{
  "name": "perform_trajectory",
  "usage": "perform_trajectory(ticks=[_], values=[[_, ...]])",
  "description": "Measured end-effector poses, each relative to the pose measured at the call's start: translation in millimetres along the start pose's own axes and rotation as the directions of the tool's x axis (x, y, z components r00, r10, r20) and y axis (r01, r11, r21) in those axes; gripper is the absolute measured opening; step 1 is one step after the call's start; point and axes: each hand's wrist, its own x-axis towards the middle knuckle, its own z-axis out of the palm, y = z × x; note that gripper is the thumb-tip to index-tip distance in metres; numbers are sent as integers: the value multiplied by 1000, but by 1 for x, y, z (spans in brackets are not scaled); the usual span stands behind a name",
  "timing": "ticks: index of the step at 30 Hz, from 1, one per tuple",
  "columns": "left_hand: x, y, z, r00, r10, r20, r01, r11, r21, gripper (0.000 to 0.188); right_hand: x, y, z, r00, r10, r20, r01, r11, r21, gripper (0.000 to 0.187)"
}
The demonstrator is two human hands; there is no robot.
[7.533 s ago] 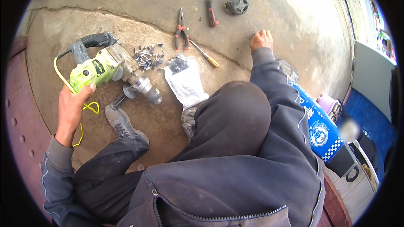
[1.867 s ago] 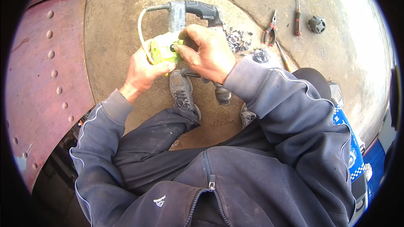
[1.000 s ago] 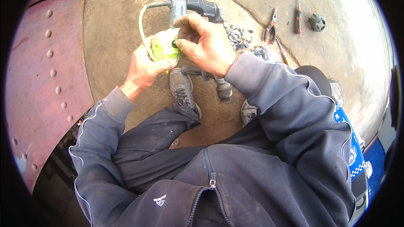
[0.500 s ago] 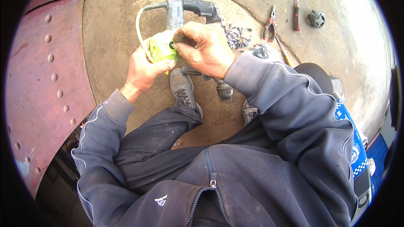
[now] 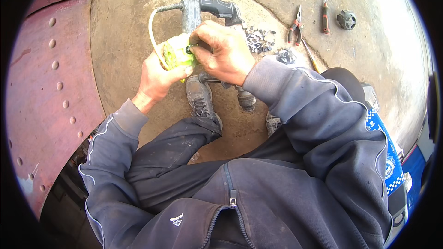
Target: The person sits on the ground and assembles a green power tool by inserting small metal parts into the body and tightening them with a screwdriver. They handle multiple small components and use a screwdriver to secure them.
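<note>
My left hand [image 5: 157, 71] is closed around a bright yellow-green object [image 5: 173, 57], its thumb along the near side. Glare and my fingers hide its exact kind. At its right side, my right hand [image 5: 224, 53] pinches a small dark round piece [image 5: 188, 49] between thumb and fingertips, touching the object. A pale cable [image 5: 151, 25] curves from the object up to the cord end of a grey and black power tool [image 5: 191, 16], which lies on the floor just beyond my hands. Below my right hand, a tool's dark chuck [image 5: 246, 100] shows.
Small dark and light fragments [image 5: 260, 40] lie right of my hands. Pliers [image 5: 295, 26], a screwdriver [image 5: 326, 18], a second tool with a yellowish handle [image 5: 314, 61] and a round grey part [image 5: 346, 20] lie further right. A riveted red metal panel [image 5: 50, 78] stands left; a blue box [image 5: 385, 152] sits right.
My right hand has shifted slightly left and its fingers have turned a little around the dark piece. My left hand holds the yellow-green object almost still.
</note>
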Motion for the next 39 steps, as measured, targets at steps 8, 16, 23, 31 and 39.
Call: perform_trajectory(ticks=[8, 16, 23, 31, 39], values=[[0, 0, 3, 998, 49, -26, -50, 999, -23, 72, -1, -2, -4, 997, -1, 76, 0, 1000, 8, 11], [0, -1, 1, 999, 46, -11, -46, 999, -14, 76, -1, 2, -2, 998, -56, 40, 55, 998, 16, 11], [-1, -2, -1, 998, 68, -16, -68, 998, -3, 72, -2, 0, -1, 998, -55, 41, 54, 998, 23, 14], [-3, -1, 2, 997, 73, -20, -74, 997, -37, 73, -4, 1, 0, 998, 20, 61, -24, 997, 67, 14], [-2, -2, -3, 998, 64, -21, -65, 997, -47, 70, -6, 3, 4, 998, -40, 38, 37, 996, 86, 14]])
